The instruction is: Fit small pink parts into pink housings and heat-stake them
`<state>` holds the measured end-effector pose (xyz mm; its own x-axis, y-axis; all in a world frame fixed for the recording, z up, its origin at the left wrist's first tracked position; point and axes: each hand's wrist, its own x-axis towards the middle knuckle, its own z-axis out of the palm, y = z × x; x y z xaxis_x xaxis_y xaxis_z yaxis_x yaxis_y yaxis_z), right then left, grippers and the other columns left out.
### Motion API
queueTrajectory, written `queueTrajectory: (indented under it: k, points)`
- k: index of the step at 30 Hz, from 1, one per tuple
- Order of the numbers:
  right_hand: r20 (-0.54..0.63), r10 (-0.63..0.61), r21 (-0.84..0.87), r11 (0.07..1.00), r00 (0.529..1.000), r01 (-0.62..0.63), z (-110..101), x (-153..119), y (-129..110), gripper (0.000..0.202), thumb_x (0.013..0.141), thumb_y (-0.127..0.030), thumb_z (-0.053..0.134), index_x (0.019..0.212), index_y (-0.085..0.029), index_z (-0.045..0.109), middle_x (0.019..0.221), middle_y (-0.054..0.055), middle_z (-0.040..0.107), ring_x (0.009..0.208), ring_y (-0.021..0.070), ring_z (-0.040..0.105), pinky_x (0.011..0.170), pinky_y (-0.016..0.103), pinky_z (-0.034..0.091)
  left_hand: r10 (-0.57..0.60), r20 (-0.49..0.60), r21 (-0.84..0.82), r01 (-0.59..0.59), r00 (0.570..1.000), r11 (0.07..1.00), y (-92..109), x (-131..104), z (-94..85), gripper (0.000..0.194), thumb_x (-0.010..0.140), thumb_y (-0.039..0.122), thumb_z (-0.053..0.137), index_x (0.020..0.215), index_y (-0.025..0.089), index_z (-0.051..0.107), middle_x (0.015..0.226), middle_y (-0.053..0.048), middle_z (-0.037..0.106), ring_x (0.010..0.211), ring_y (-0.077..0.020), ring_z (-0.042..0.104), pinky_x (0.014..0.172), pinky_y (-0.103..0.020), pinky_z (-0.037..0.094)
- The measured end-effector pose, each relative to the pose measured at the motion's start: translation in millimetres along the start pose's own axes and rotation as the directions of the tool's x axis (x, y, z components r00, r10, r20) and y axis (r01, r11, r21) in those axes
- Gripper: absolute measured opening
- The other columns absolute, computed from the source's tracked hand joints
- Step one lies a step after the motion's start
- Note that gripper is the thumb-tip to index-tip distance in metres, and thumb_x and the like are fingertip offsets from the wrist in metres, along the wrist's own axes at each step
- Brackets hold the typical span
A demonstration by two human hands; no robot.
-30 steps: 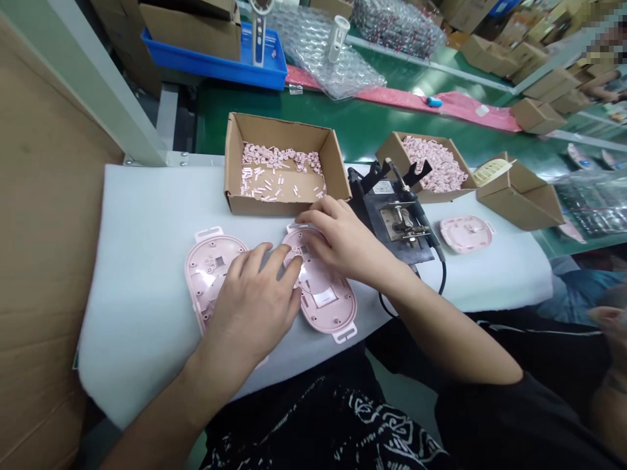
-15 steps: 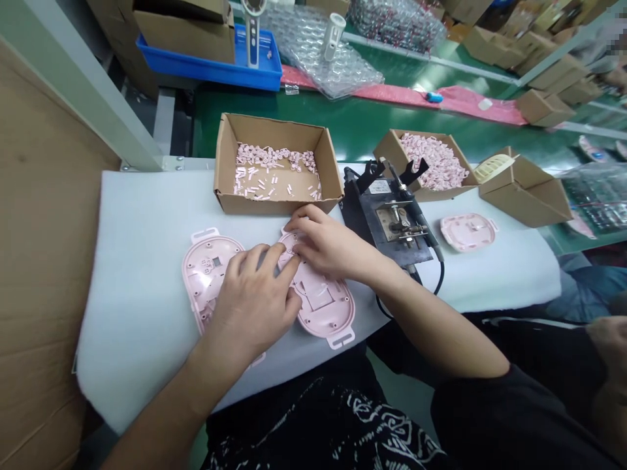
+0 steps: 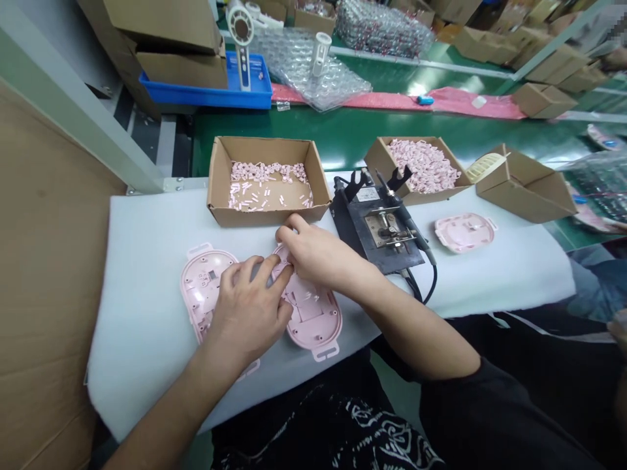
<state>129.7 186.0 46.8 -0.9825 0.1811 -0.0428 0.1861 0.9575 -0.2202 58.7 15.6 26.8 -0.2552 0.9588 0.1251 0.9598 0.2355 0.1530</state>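
Two pale pink plastic shells lie side by side on the white mat. Over the gap between them is my left hand (image 3: 257, 303), fingers spread and bent, with fingertips touching the right-hand shell (image 3: 313, 320). My right hand (image 3: 313, 251) is at that shell's far end, fingers curled and closed together at its edge. Whatever lies between those fingertips is hidden. Part of the left-hand shell (image 3: 203, 281) is covered by my left hand and forearm. Posts, holes and a rectangular recess show inside the shells.
Behind my hands stands a cardboard box (image 3: 269, 215) of small pink parts. A black metal fixture (image 3: 386, 235) with cables is to the right, near a fuller box of pink parts (image 3: 424, 166). Another pink shell (image 3: 465, 233) lies further right. A blue tray (image 3: 196, 94) stands behind.
The view has shifted slightly, so the bench appears lower. My right fingers have drawn in more tightly at the shell's far end. My left hand stays over the shell.
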Motion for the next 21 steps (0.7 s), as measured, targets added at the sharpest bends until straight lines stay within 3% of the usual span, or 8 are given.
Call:
queueTrajectory:
  k: [4, 6, 8, 10, 12, 15, 18, 21]
  points:
    - [-0.063, -0.038, -0.013, 0.999, 0.997, 0.037, -28, -30, 5, 0.022, 0.094, -0.01, 0.046, 0.111, -0.017, 0.058, 0.115, 0.012, 0.061, 0.086, 0.0224, 0.062, 0.072, 0.036, 0.049, 0.048, 0.006, 0.009, -0.048, 0.999, 0.999, -8, -1, 1.2, 0.05, 0.089, 0.018, 0.043, 0.135, 0.026, 0.061, 0.143, -0.009, 0.058, 0.126, -0.0326, 0.052, 0.1, -0.054, 0.039]
    - [-0.261, 0.005, 0.044, 0.999, 0.965, 0.006, -49, -56, 28, 0.019, 0.098, -0.019, 0.049, 0.115, -0.022, 0.058, 0.117, 0.009, 0.065, 0.102, 0.0232, 0.063, 0.085, 0.037, 0.051, 0.046, 0.008, -0.008, -0.046, 0.999, 0.999, -15, -1, 4.1, 0.05, 0.09, 0.02, 0.043, 0.136, 0.029, 0.061, 0.143, -0.008, 0.059, 0.126, -0.0329, 0.052, 0.1, -0.054, 0.039]
    - [-0.486, 0.213, 0.122, 0.977, 0.848, -0.175, -68, -82, 64, 0.019, 0.1, -0.031, 0.051, 0.117, -0.023, 0.056, 0.115, 0.01, 0.066, 0.107, 0.0249, 0.062, 0.091, 0.04, 0.05, 0.052, 0.017, -0.029, -0.052, 0.999, 0.998, -21, -1, 7.5, 0.05, 0.09, 0.023, 0.045, 0.137, 0.032, 0.062, 0.141, -0.007, 0.06, 0.124, -0.0333, 0.053, 0.099, -0.053, 0.039]
    - [-0.469, 0.455, 0.21, 0.89, 0.757, -0.405, -81, -102, 105, 0.025, 0.099, -0.041, 0.052, 0.114, -0.021, 0.053, 0.108, 0.013, 0.066, 0.096, 0.0268, 0.063, 0.085, 0.043, 0.049, 0.069, 0.012, -0.034, -0.069, 0.998, 0.997, -25, 0, 10.1, 0.05, 0.089, 0.026, 0.048, 0.136, 0.035, 0.063, 0.139, -0.006, 0.062, 0.121, -0.0332, 0.055, 0.097, -0.052, 0.04]
    - [-0.247, 0.549, 0.263, 0.831, 0.798, -0.49, -84, -113, 141, 0.029, 0.096, -0.047, 0.055, 0.108, -0.02, 0.052, 0.094, 0.01, 0.067, 0.08, 0.0247, 0.062, 0.075, 0.04, 0.049, 0.06, -0.019, -0.017, -0.061, 0.998, 0.998, -25, 1, 11.1, 0.05, 0.088, 0.024, 0.048, 0.133, 0.034, 0.066, 0.138, -0.007, 0.063, 0.12, -0.0329, 0.055, 0.096, -0.052, 0.04]
    - [-0.026, 0.44, 0.35, 0.845, 0.898, -0.404, -80, -116, 172, 0.03, 0.095, -0.05, 0.055, 0.107, -0.022, 0.051, 0.074, 0.001, 0.064, 0.062, 0.0189, 0.056, 0.063, 0.033, 0.049, 0.041, -0.048, 0.001, -0.041, 0.998, 0.999, -23, 2, 10.1, 0.049, 0.087, 0.021, 0.047, 0.131, 0.033, 0.067, 0.137, -0.008, 0.064, 0.12, -0.0324, 0.055, 0.097, -0.052, 0.039]
    - [-0.032, 0.372, 0.434, 0.842, 0.928, -0.322, -80, -125, 168, 0.031, 0.1, -0.052, 0.045, 0.113, -0.024, 0.049, 0.078, 0.002, 0.064, 0.065, 0.0186, 0.057, 0.065, 0.035, 0.05, 0.071, -0.033, 0.001, -0.071, 0.997, 0.997, -20, 1, 7.7, 0.052, 0.086, 0.019, 0.047, 0.132, 0.035, 0.065, 0.136, -0.005, 0.064, 0.118, -0.0315, 0.057, 0.095, -0.051, 0.04]
    - [-0.192, 0.362, 0.604, 0.777, 0.912, -0.181, -87, -145, 148, 0.031, 0.103, -0.05, 0.043, 0.118, -0.028, 0.058, 0.095, 0.009, 0.069, 0.087, 0.0233, 0.067, 0.078, 0.043, 0.053, 0.058, -0.022, 0.01, -0.058, 0.998, 0.998, -18, 0, 5.1, 0.053, 0.087, 0.017, 0.045, 0.134, 0.033, 0.062, 0.138, -0.005, 0.062, 0.12, -0.0313, 0.057, 0.096, -0.052, 0.039]
